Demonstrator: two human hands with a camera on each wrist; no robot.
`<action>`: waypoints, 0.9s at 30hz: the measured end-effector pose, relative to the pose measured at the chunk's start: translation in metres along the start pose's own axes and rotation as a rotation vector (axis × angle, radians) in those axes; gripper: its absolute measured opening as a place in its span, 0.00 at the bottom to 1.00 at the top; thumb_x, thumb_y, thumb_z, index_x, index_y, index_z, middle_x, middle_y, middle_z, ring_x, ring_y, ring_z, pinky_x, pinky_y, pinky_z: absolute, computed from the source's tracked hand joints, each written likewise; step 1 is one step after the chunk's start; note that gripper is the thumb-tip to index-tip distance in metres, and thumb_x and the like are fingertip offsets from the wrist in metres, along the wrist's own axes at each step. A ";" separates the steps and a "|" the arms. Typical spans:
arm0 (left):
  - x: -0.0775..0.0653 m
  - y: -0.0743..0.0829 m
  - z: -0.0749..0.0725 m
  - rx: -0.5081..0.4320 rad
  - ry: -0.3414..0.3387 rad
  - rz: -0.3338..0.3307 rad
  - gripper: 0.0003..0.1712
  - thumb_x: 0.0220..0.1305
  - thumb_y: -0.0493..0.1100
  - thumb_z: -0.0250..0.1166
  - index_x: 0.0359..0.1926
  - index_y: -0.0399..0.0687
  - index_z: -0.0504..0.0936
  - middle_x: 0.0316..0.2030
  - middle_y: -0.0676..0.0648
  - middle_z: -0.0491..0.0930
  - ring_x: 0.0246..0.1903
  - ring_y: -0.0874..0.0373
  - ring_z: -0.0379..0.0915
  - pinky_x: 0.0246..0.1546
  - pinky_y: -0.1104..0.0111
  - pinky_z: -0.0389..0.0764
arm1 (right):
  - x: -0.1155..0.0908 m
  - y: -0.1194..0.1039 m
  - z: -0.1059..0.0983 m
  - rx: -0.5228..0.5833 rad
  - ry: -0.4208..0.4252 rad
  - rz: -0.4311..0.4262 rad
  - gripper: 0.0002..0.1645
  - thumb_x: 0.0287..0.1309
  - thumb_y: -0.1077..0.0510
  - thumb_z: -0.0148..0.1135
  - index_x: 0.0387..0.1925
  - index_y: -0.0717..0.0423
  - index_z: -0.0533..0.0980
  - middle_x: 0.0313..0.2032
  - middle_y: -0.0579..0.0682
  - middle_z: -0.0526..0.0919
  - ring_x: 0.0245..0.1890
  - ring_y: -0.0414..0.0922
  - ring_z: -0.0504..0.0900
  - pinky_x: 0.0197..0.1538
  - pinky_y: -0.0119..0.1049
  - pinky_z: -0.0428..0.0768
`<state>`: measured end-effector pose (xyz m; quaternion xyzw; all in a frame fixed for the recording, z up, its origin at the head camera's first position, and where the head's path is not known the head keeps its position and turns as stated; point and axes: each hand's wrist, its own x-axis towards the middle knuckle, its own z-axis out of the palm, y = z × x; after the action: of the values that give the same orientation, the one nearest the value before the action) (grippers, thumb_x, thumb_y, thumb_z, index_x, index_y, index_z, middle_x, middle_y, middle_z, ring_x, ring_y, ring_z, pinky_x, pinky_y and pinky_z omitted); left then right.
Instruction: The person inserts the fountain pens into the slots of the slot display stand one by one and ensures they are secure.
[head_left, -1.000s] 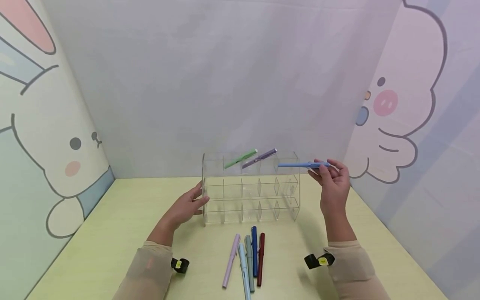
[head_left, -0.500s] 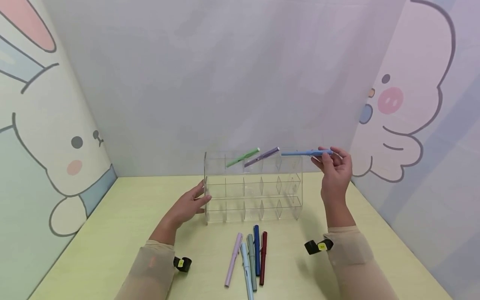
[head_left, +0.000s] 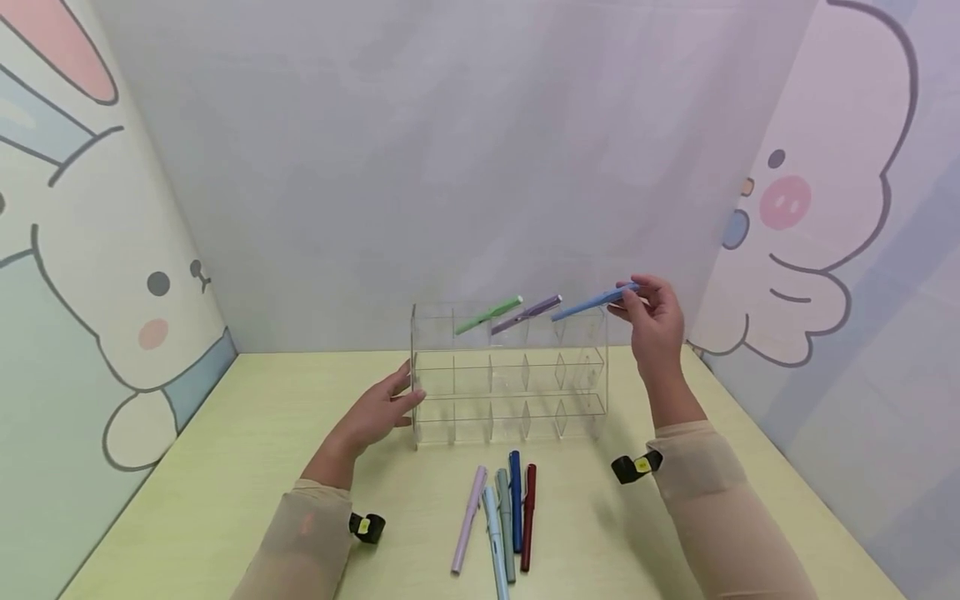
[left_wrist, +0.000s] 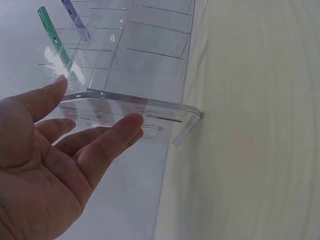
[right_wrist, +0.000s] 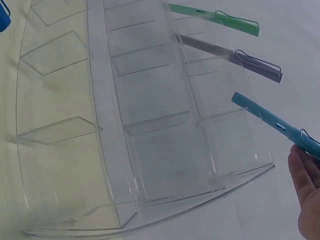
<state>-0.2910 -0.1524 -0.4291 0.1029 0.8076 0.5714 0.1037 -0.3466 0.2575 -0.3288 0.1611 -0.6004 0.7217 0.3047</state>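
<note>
A clear acrylic pen rack (head_left: 510, 397) with tiered compartments stands on the table. My left hand (head_left: 378, 412) rests at its left side, and the left wrist view shows the fingers (left_wrist: 112, 142) loosely extended along the side panel. Above the rack's top right, my right hand (head_left: 657, 325) pinches a blue pen (head_left: 592, 303) near its clipped cap end. The pen slants, its free end lower and over the top tier's right part; in the right wrist view this end (right_wrist: 240, 100) overlaps a divider. A green pen (head_left: 487, 315) and a purple pen (head_left: 527, 314) lean in the top tier.
In front of the rack lie a lilac pen (head_left: 468, 521), a light blue pen (head_left: 495, 533), a grey-green pen (head_left: 506, 525), a dark blue pen (head_left: 515, 500) and a dark red pen (head_left: 528, 517). Printed cloth walls (head_left: 480, 167) enclose the table (head_left: 300, 392).
My right hand has risen and then shifted left with the blue pen. From level, the pen has tilted so its free end dips toward the top tier. My left hand stays at the rack.
</note>
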 end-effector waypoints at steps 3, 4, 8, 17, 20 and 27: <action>0.000 0.000 0.000 0.008 -0.005 0.008 0.43 0.72 0.56 0.57 0.78 0.66 0.43 0.76 0.40 0.52 0.66 0.41 0.67 0.58 0.52 0.78 | 0.001 0.003 0.003 -0.021 -0.025 0.006 0.13 0.65 0.64 0.61 0.50 0.61 0.76 0.46 0.64 0.81 0.37 0.43 0.88 0.44 0.36 0.86; 0.000 0.000 0.000 0.001 -0.002 0.001 0.44 0.71 0.57 0.58 0.78 0.68 0.43 0.76 0.41 0.52 0.65 0.41 0.67 0.58 0.52 0.78 | 0.002 0.004 0.004 -0.034 -0.031 0.010 0.13 0.65 0.64 0.61 0.50 0.61 0.76 0.46 0.64 0.80 0.37 0.42 0.88 0.44 0.36 0.86; 0.000 0.000 0.000 -0.008 -0.009 0.007 0.44 0.71 0.57 0.58 0.78 0.67 0.43 0.76 0.41 0.52 0.66 0.41 0.66 0.58 0.53 0.78 | 0.002 0.009 0.008 -0.093 -0.056 0.031 0.15 0.66 0.62 0.60 0.51 0.67 0.76 0.47 0.63 0.80 0.37 0.41 0.87 0.44 0.34 0.86; 0.001 0.001 0.001 -0.006 -0.010 0.007 0.43 0.72 0.56 0.58 0.78 0.66 0.44 0.76 0.41 0.52 0.67 0.42 0.65 0.57 0.53 0.78 | -0.003 0.015 0.016 -0.302 -0.093 0.057 0.19 0.67 0.57 0.60 0.53 0.67 0.78 0.46 0.56 0.83 0.41 0.34 0.85 0.48 0.26 0.82; 0.000 0.002 0.000 -0.014 -0.011 0.012 0.43 0.72 0.54 0.57 0.78 0.65 0.43 0.76 0.40 0.51 0.69 0.42 0.62 0.57 0.53 0.79 | -0.004 0.014 0.018 -0.340 -0.100 0.056 0.19 0.67 0.56 0.59 0.54 0.65 0.78 0.47 0.57 0.83 0.41 0.34 0.85 0.49 0.26 0.82; -0.001 0.002 0.000 -0.010 -0.017 0.020 0.43 0.72 0.54 0.57 0.78 0.64 0.43 0.76 0.39 0.51 0.69 0.41 0.61 0.57 0.53 0.79 | -0.006 0.016 0.020 -0.388 -0.093 0.046 0.17 0.68 0.62 0.58 0.53 0.68 0.78 0.50 0.63 0.83 0.39 0.32 0.84 0.48 0.24 0.82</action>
<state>-0.2903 -0.1523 -0.4275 0.1155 0.8027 0.5755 0.1053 -0.3548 0.2357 -0.3398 0.1187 -0.7450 0.5911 0.2855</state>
